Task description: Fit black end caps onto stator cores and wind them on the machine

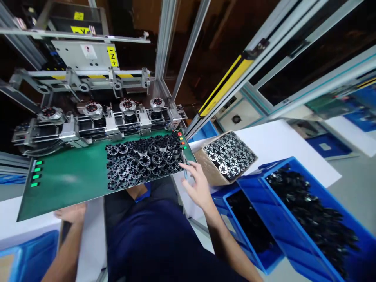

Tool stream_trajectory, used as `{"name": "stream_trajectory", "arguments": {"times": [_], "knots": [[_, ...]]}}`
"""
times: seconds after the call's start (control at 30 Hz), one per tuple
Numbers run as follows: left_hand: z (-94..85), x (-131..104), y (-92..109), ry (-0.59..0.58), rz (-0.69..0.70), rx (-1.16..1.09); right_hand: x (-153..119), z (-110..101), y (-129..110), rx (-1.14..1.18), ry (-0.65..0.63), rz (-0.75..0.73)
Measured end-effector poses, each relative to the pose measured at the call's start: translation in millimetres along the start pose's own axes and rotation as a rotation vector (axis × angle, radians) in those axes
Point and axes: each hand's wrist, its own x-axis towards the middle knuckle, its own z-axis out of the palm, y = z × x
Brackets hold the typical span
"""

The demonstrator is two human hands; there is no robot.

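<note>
A dense block of black ring-shaped parts [143, 160] covers the right part of the green work surface [67, 176]. At its right edge is my right hand [195, 182], thumb and fingers closed around a slim metal tool [185, 166] that looks like scissors or tweezers. My left hand [72, 212] is low on the left, by the front edge of the green surface; its fingers are partly hidden there, and what it holds, if anything, does not show. Behind the parts stands a machine with a row of round metal fixtures [127, 105].
An open cardboard box [202, 158] of metal rings stands on the white table [273, 137] to the right. Blue bins [317, 209] with black parts are at the lower right. Another blue bin [38, 254] is at the lower left. Metal frame posts rise behind the surface.
</note>
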Motion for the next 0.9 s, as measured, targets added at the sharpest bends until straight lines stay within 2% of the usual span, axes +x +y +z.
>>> {"name": "stream_trajectory", "arguments": {"times": [0.07,0.1,0.2,0.3,0.4,0.5,0.57,0.6,0.67,0.73,0.8,0.87,0.9], "knots": [[19.0,-11,-3,0.074,-0.064,-0.078,15,9,-7,0.010,-0.007,-0.022],[30.0,-16,-4,0.074,-0.054,-0.132,24,13,-11,0.009,-0.015,-0.035],[61.4,-32,-8,-0.063,0.077,-0.293,54,25,-25,-0.020,-0.044,-0.070],[78.9,-44,-19,-0.198,0.168,-0.398,81,36,-36,-0.075,-0.070,-0.084],[78.3,-53,-39,-0.303,0.209,-0.458,97,52,-40,-0.136,-0.107,-0.085],[56.3,-57,-67,-0.426,0.237,-0.506,99,65,-35,-0.179,-0.158,-0.097],[23.6,-57,-86,-0.528,0.264,-0.527,97,65,-32,-0.188,-0.180,-0.112],[0.5,-55,-94,-0.577,0.280,-0.537,98,62,-31,-0.185,-0.179,-0.129],[-58.9,-46,-103,-0.616,0.296,-0.562,107,51,-36,-0.166,-0.154,-0.190],[-130.9,-28,-98,-0.474,0.267,-0.589,129,41,-55,-0.141,-0.122,-0.287],[-204.5,2,-76,-0.196,0.324,-0.531,163,40,-93,-0.129,-0.147,-0.401],[-266.8,42,-41,0.088,0.462,-0.428,206,57,-148,-0.150,-0.264,-0.492],[-290.7,64,-21,0.156,0.536,-0.329,229,72,-178,-0.182,-0.351,-0.500]]}}
